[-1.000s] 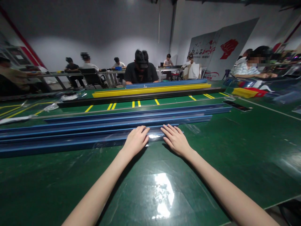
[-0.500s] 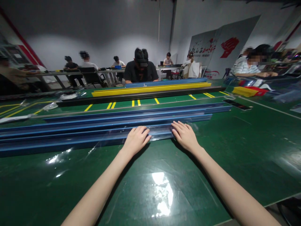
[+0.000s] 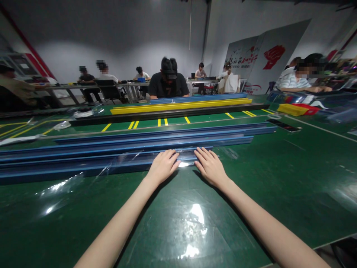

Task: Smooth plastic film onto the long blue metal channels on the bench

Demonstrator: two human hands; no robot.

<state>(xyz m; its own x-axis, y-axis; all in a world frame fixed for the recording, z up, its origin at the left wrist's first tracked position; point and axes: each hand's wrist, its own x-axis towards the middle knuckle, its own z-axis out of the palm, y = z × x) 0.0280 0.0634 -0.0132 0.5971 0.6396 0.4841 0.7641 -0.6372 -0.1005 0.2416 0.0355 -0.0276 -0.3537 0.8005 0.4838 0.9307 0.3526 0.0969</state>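
Clear plastic film (image 3: pixel 192 223) lies over the green table before me and reaches onto the nearest long blue channel strip (image 3: pixel 122 163). My left hand (image 3: pixel 165 163) rests palm down on the film over that strip, fingers stretched out. A short gap to its right, my right hand (image 3: pixel 209 164) presses flat on the film near the strip's right end, its fingers extended too. Neither hand grips anything. Behind the nearest strip, more blue channel strips (image 3: pixel 223 140) lie side by side. What is under my palms is hidden.
Farther back lie a black strip (image 3: pixel 178 113), a yellow strip (image 3: pixel 181 106) and another blue strip (image 3: pixel 206 98). A phone (image 3: pixel 284 125) and a yellow tray (image 3: pixel 291 109) are at right. A person (image 3: pixel 169 82) sits across the table; others sit behind.
My right hand has slid left along the strip, closer to my left hand. The left hand stays almost in place. Reflections on the film have shifted.
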